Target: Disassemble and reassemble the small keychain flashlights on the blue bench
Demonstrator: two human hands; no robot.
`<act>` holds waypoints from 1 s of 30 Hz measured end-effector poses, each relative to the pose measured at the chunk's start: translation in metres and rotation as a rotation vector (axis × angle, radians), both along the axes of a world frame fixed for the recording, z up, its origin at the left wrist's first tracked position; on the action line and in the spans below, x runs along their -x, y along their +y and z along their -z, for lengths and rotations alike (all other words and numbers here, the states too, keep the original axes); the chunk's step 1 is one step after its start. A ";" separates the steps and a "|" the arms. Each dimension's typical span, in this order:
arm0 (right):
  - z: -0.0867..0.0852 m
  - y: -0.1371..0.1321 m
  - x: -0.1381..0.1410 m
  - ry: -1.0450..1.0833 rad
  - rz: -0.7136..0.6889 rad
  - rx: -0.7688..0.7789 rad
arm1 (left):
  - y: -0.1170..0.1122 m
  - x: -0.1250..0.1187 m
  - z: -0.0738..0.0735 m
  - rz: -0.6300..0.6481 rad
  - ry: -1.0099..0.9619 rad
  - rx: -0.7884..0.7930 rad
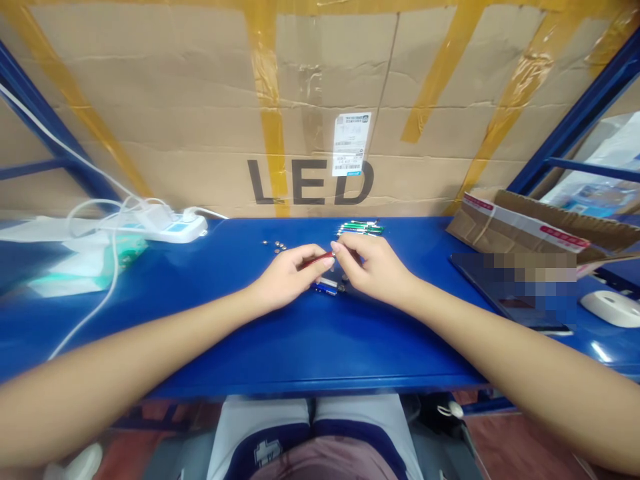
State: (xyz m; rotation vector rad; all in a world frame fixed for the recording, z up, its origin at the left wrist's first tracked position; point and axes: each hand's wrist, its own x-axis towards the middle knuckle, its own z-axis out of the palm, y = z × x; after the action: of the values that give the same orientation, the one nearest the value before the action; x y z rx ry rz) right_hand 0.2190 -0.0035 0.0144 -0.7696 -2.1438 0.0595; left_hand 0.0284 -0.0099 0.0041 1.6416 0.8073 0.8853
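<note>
Slim red rod [319, 259]: held above glossy blue worktop [300, 347], centre; I'd guess light, stiff, slippery.
Left grip [290, 273]: closed around rod.
Right grip [375, 267]: pinched at its right end.
Best hold: I'd take mid-length.

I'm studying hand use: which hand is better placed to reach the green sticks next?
Probably the right hand: it is nearer the green sticks, while the left hand, farther off, holds a red stick.
</note>
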 end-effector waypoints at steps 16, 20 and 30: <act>-0.003 0.003 -0.002 0.100 -0.009 0.106 | 0.001 0.001 -0.004 0.151 -0.175 0.231; -0.001 0.009 -0.005 -0.005 -0.051 0.176 | 0.015 0.011 -0.005 0.050 -0.255 0.168; -0.003 -0.007 -0.001 -0.408 -0.402 0.308 | 0.065 0.061 -0.014 -0.507 0.650 -0.497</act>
State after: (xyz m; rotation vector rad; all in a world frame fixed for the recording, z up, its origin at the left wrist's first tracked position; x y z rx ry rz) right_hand 0.2200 -0.0101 0.0179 -0.5381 -2.6948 0.4898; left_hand -0.0322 0.0547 0.0181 2.2614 1.5980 0.9503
